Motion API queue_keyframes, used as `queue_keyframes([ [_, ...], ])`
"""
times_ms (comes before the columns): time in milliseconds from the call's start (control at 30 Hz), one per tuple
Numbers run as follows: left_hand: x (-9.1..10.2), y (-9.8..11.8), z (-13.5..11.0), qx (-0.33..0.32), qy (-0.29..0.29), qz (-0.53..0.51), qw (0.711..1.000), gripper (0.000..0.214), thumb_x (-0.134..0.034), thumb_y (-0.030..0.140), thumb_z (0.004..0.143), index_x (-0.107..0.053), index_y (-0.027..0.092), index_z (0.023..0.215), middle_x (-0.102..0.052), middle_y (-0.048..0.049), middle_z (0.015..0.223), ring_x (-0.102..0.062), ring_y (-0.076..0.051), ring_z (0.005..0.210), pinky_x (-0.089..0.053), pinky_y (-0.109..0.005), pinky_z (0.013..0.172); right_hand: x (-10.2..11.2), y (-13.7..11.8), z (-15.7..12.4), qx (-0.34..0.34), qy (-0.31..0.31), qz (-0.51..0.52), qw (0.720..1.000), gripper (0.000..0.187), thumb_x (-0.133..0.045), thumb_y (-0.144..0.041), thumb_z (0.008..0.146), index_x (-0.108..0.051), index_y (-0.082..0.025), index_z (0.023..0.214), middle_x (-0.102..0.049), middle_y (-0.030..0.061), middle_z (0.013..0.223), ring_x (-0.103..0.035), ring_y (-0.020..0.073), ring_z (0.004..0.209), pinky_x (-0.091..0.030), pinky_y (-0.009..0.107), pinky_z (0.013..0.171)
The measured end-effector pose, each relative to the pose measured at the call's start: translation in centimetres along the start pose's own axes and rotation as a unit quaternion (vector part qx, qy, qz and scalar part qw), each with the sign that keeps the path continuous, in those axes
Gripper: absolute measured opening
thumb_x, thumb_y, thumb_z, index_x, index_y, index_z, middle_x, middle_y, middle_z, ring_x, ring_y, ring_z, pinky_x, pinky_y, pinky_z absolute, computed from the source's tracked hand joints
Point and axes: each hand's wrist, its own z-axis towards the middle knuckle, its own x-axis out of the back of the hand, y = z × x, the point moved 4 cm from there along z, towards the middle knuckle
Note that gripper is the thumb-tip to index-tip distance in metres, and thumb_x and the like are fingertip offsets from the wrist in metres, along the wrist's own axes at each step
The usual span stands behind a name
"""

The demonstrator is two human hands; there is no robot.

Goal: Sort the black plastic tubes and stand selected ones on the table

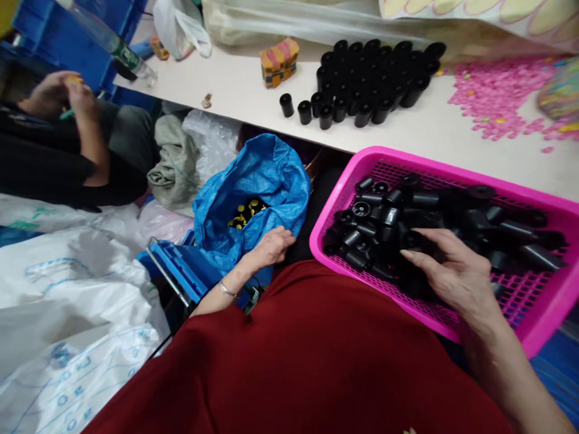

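My right hand (pixel 456 271) reaches into a pink plastic basket (pixel 335 199). Its thumb and fingers pinch a black plastic cylinder (pixel 412 241) with a round open end facing up. Many similar black cylinders (pixel 389 217) lie loose at all angles around it. My left hand (pixel 274 246) rests with curled fingers by the near right side of a blue woven bag (pixel 289 181); whatever those fingers hold, if anything, is hidden. Inside that bag are black pieces with yellow tops (pixel 246 212).
On the white table (pixel 244 114), black cylinders (pixel 362 78) stand upright in a cluster. Small pink pieces (pixel 502 96) are heaped to the right. An orange patterned block (pixel 279 63) sits behind. White sacks (pixel 81 313) lie left, below a person's hands (pixel 75 93).
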Motion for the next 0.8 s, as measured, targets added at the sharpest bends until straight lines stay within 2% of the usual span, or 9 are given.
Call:
queue_keyframes([
  [33, 0.6, 0.3, 0.2, -0.001, 0.046, -0.078, 0.996, 0.027, -0.061, 0.01, 0.076, -0.069, 0.014, 0.101, -0.068, -0.0095, 0.097, -0.06, -0.021, 0.093, -0.05, -0.039, 0.089, -0.2, -0.2, 0.0, -0.022, -0.011, 0.034, 0.999, 0.032, -0.076, -0.04, 0.077, -0.069, -0.03, 0.107, -0.067, 0.0039, 0.096, -0.066, 0.0258, 0.084, -0.057, 0.048, 0.08],
  [100, 2.2, 1.6, 0.9, -0.033, 0.131, -0.252, 0.958, 0.03, -0.072, 0.025, 0.077, -0.068, 0.016, 0.106, -0.069, -0.008, 0.1, -0.063, -0.02, 0.093, -0.052, -0.036, 0.089, -0.6, -0.8, -0.1, -0.055, -0.029, 0.105, 0.992, 0.038, -0.078, -0.044, 0.074, -0.068, -0.027, 0.107, -0.067, 0.002, 0.094, -0.066, 0.0217, 0.081, -0.059, 0.043, 0.077],
  [133, 3.1, 2.6, 1.3, -0.063, 0.155, -0.317, 0.934, 0.035, -0.077, 0.032, 0.075, -0.069, 0.016, 0.105, -0.07, -0.008, 0.1, -0.065, -0.02, 0.094, -0.052, -0.035, 0.089, -0.9, -1.3, -0.1, -0.061, -0.033, 0.134, 0.989, 0.039, -0.079, -0.045, 0.073, -0.067, -0.026, 0.106, -0.067, 0.0016, 0.093, -0.066, 0.0201, 0.08, -0.059, 0.04, 0.076],
  [200, 4.5, 5.3, 2.5, -0.135, 0.176, -0.374, 0.901, 0.036, -0.082, 0.037, 0.071, -0.072, 0.017, 0.099, -0.07, -0.0081, 0.099, -0.065, -0.02, 0.095, -0.052, -0.034, 0.089, -1.3, -2.5, -0.1, -0.051, -0.033, 0.169, 0.984, 0.036, -0.079, -0.044, 0.073, -0.068, -0.026, 0.102, -0.066, 0.0017, 0.093, -0.065, 0.0182, 0.08, -0.058, 0.035, 0.073],
  [300, 5.2, 9.3, 4.4, -0.204, 0.175, -0.362, 0.893, 0.034, -0.083, 0.036, 0.07, -0.073, 0.018, 0.098, -0.069, -0.0071, 0.098, -0.065, -0.019, 0.094, -0.053, -0.033, 0.088, -1.7, -4.4, 0.1, -0.012, -0.029, 0.171, 0.985, 0.029, -0.077, -0.038, 0.077, -0.069, -0.025, 0.102, -0.064, 0.0026, 0.091, -0.063, 0.0176, 0.082, -0.056, 0.033, 0.073],
  [400, 4.4, 11.6, 6.3, -0.199, 0.141, -0.38, 0.892, 0.041, -0.083, 0.04, 0.07, -0.071, 0.017, 0.101, -0.067, -0.0051, 0.09, -0.063, -0.017, 0.084, -0.053, -0.029, 0.079, -1.5, -5.4, 0.1, 0.014, -0.014, 0.138, 0.99, 0.026, -0.075, -0.033, 0.079, -0.068, -0.024, 0.103, -0.063, 0.0039, 0.093, -0.062, 0.0182, 0.085, -0.055, 0.033, 0.075],
  [500, 3.7, 12.6, 7.3, -0.182, 0.118, -0.394, 0.893, 0.04, -0.083, 0.044, 0.068, -0.071, 0.016, 0.093, -0.065, -0.0034, 0.083, -0.06, -0.014, 0.075, -0.051, -0.026, 0.071, -1.1, -5.6, -0.2, 0.027, -0.003, 0.105, 0.994, 0.024, -0.073, -0.031, 0.081, -0.068, -0.024, 0.104, -0.063, 0.0039, 0.093, -0.062, 0.0177, 0.085, -0.054, 0.033, 0.075],
  [600, 3.7, 13.0, 7.7, -0.216, 0.129, -0.377, 0.892, 0.037, -0.085, 0.043, 0.066, -0.072, 0.016, 0.087, -0.067, -0.0044, 0.084, -0.062, -0.015, 0.077, -0.052, -0.028, 0.074, -0.7, -5.5, -0.6, 0.045, 0.004, 0.075, 0.996, 0.024, -0.071, -0.031, 0.083, -0.068, -0.024, 0.106, -0.064, 0.0046, 0.095, -0.063, 0.0176, 0.086, -0.055, 0.033, 0.077],
  [800, 3.5, 13.0, 8.3, -0.261, 0.154, -0.325, 0.896, 0.042, -0.083, 0.047, 0.069, -0.075, 0.015, 0.095, -0.073, -0.0067, 0.088, -0.068, -0.016, 0.079, -0.057, -0.028, 0.075, -0.1, -5.6, -1.0, 0.093, 0.013, -0.001, 0.996, 0.027, -0.067, -0.029, 0.087, -0.067, -0.022, 0.113, -0.064, 0.0063, 0.096, -0.064, 0.0179, 0.086, -0.057, 0.034, 0.077],
])
